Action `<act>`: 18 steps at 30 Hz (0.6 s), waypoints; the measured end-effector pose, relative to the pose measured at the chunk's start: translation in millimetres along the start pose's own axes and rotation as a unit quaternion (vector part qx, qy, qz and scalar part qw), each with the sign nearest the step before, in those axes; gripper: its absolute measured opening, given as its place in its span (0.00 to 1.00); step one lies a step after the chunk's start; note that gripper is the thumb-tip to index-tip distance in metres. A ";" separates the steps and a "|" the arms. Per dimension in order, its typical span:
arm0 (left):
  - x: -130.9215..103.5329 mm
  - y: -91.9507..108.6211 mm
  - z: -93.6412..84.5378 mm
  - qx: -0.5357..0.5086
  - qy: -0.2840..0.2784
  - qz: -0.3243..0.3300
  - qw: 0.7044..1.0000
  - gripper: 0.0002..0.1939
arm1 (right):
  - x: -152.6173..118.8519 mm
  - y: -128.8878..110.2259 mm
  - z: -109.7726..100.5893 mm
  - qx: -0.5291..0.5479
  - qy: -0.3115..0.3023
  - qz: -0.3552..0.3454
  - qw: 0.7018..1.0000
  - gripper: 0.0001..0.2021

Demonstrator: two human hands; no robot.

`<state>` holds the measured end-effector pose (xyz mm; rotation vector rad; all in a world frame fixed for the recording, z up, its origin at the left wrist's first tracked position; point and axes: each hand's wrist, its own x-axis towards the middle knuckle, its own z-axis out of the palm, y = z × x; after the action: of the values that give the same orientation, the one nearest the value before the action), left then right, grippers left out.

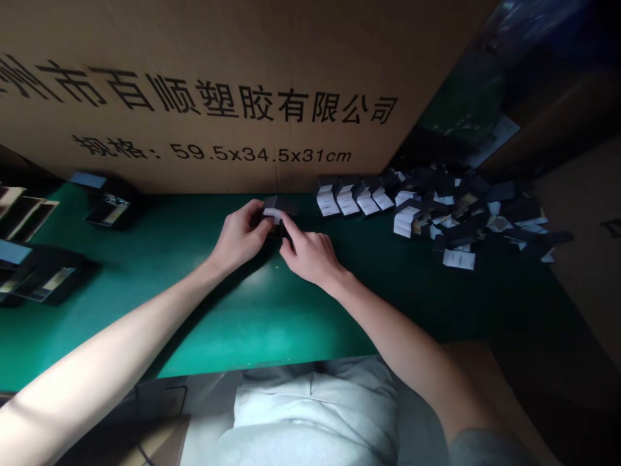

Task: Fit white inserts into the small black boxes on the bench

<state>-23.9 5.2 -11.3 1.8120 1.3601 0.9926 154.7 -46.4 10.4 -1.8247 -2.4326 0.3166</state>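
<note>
A small black box [274,229] with a raised lid and a white paper lining is between my two hands over the green table. My left hand [244,234] is closed around the box's left side, its thumb at the front edge. From the right, my right hand [310,255] is at the box, with the index finger stretched onto the white paper and the other fingers curled. The fingers hide much of the box. Several similar small boxes with white paper folds [347,197] stand in a row right of my hands.
A jumbled pile of black boxes and white papers [466,210] lies at the right. More open black boxes [109,206] stand on the left of the green table [228,330]. A large printed cardboard carton [218,39] rises behind the table.
</note>
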 end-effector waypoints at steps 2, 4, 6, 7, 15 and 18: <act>0.0 -0.9 0.1 -0.001 -0.002 -0.001 1.000 0.09 | -0.2 0.1 -0.2 0.003 -0.001 0.000 1.000 0.34; 0.0 -1.8 0.3 -0.005 -0.002 0.000 1.000 0.09 | -0.4 -0.1 -0.3 0.002 -0.002 0.001 1.000 0.34; 0.1 -2.1 0.4 -0.005 -0.001 0.002 1.000 0.09 | -0.6 -0.4 -0.5 -0.001 -0.003 0.002 1.000 0.34; 0.2 -2.0 0.4 -0.004 -0.001 0.002 1.000 0.09 | -0.6 -0.5 -0.5 -0.002 -0.004 0.001 1.000 0.34; 0.4 -0.6 0.0 0.001 -0.003 -0.001 1.000 0.11 | -0.1 1.0 2.0 -0.004 0.009 -0.005 1.000 0.34; 0.5 -0.7 -0.4 0.002 -0.003 0.001 1.000 0.11 | -0.1 1.2 2.2 -0.004 0.011 -0.004 1.000 0.34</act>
<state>-24.4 5.9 -11.6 1.8178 1.3581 0.9838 155.4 -46.4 8.0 -1.8111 -2.4301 0.2844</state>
